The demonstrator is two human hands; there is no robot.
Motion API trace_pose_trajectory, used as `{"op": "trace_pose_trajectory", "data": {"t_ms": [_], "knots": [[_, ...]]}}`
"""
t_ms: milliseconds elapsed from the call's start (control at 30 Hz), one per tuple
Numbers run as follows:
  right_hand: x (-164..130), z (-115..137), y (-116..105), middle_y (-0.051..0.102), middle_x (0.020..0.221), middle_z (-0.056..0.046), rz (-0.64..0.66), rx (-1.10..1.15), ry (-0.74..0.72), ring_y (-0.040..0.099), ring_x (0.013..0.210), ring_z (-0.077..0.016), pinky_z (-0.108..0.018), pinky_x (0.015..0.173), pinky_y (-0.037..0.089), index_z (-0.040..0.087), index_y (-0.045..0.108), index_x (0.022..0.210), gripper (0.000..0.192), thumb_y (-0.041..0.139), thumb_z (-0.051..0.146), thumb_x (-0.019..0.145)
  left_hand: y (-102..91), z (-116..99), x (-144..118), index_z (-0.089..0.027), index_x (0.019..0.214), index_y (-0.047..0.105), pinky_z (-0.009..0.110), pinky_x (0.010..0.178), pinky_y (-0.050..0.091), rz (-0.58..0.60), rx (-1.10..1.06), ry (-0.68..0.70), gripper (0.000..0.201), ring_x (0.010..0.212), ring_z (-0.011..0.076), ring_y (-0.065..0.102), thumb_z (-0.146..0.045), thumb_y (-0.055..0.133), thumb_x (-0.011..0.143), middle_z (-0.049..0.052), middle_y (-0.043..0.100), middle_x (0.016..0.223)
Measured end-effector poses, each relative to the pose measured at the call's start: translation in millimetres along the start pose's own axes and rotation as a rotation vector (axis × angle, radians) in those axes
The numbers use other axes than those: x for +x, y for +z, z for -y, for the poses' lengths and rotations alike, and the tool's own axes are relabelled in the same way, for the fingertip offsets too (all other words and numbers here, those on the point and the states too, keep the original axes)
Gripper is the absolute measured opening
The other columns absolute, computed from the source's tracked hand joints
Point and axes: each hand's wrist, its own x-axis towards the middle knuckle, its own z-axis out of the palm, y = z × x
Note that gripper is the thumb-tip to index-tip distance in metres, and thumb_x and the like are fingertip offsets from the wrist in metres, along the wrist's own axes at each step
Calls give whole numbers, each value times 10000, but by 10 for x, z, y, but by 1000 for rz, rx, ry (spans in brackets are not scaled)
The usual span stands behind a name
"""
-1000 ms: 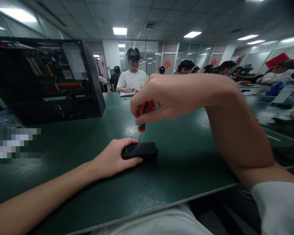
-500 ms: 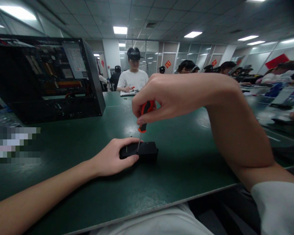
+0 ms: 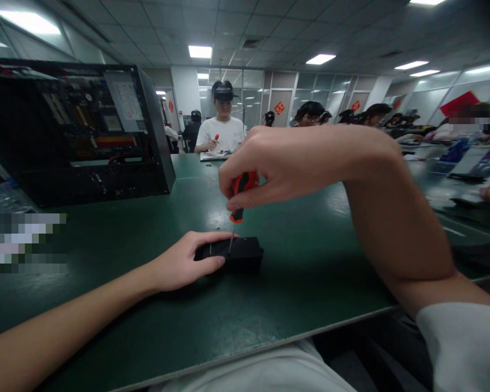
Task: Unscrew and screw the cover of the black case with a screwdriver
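A black box-shaped device (image 3: 247, 255) lies on the green tabletop; its exact kind does not show. My left hand (image 3: 190, 262) grips its left end, thumb along the near side and fingers along the far side. Above it, my right hand (image 3: 261, 163) is closed around the red-and-black handle of a screwdriver (image 3: 237, 213). The screwdriver stands almost upright, leaning slightly, with its thin shaft reaching down to the top of the device near my left thumb. Whether the tip sits in a screw is too small to tell.
An open black computer case (image 3: 106, 130) stands on the table (image 3: 179, 337) at the back left. Papers, partly pixelated, lie at the left edge. Across the table a person in a white shirt (image 3: 220, 130) holds a red tool. More people work at the right.
My left hand has slid slightly left along the device. My right hand and the screwdriver are nearly unchanged. The person opposite has raised the red tool.
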Motion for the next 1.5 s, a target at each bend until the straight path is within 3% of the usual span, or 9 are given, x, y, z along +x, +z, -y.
{"op": "trace_pose_trajectory", "data": {"t_ms": [133, 333, 533, 733, 900, 1033, 1167, 1300, 1500], "knots": [[34, -6, 19, 674, 812, 52, -22, 17, -7, 593, 746, -82, -216, 645, 408, 194, 699, 965, 245, 541, 379, 990, 6, 15, -2, -195, 1380, 618, 363, 1016, 476, -4, 17, 6, 487, 1178, 292, 640, -327, 617, 911, 58, 699, 1303], [6, 60, -37, 676, 1092, 19, 25, 118, -132, 604, 961, -123, -245, 832, 472, 220, 658, 1053, 157, 543, 204, 948, 13, -4, 0, -203, 1355, 631, 364, 994, 487, -15, 29, 18, 458, 1145, 283, 650, -330, 608, 915, 54, 705, 1279], [33, 106, -20, 690, 996, 16, 14, 140, -44, 603, 901, -127, -230, 779, 465, 235, 672, 1003, 180, 501, 281, 976, 8, -29, -6, -210, 1349, 636, 365, 966, 504, -15, 46, 15, 459, 1126, 290, 656, -349, 609, 913, 55, 712, 1260], [15, 99, -31, 624, 1197, -15, 36, 93, -155, 572, 1004, -134, -244, 858, 450, 204, 667, 1031, 213, 506, 124, 917, 6, -32, -4, -213, 1357, 627, 357, 1010, 480, -15, 36, 24, 456, 1152, 277, 652, -323, 604, 914, 50, 699, 1296], [55, 45, 20, 663, 894, 14, -33, 7, -81, 563, 792, -114, -258, 733, 422, 187, 683, 953, 197, 501, 251, 989, 9, -24, 4, -206, 1345, 632, 359, 1035, 466, -12, 28, 24, 455, 1181, 272, 639, -280, 612, 897, 49, 698, 1301], [56, -3, 18, 701, 990, -6, 22, 101, -107, 598, 831, -114, -241, 722, 422, 171, 707, 1009, 201, 521, 141, 938, -6, -10, 1, -205, 1348, 626, 356, 1036, 467, -3, 30, 35, 456, 1196, 274, 632, -284, 605, 900, 50, 689, 1320], [-69, 6, -13, 716, 884, -9, 168, 81, 82, 566, 675, -100, -243, 614, 385, 182, 736, 1008, 190, 574, 252, 940, -1, -20, -6, -209, 1354, 622, 376, 1043, 467, -15, 45, 50, 466, 1213, 288, 618, -297, 603, 897, 58, 673, 1348], [-241, 55, -51, 671, 695, 4, 311, 97, 228, 491, 598, -84, -244, 577, 361, 156, 742, 858, 299, 573, 382, 957, 83, -92, 13, -222, 1322, 647, 386, 1038, 475, -89, 71, 39, 448, 1172, 285, 637, -299, 619, 882, 58, 697, 1301], [-422, 42, -133, 568, 567, 44, 243, 5, 352, 375, 526, -58, -244, 514, 315, 147, 669, 655, 351, 618, 360, 928, 183, -156, 49, -220, 1204, 711, 324, 858, 548, -152, 79, -15, 399, 971, 255, 705, -438, 676, 872, 46, 760, 1115]]}}
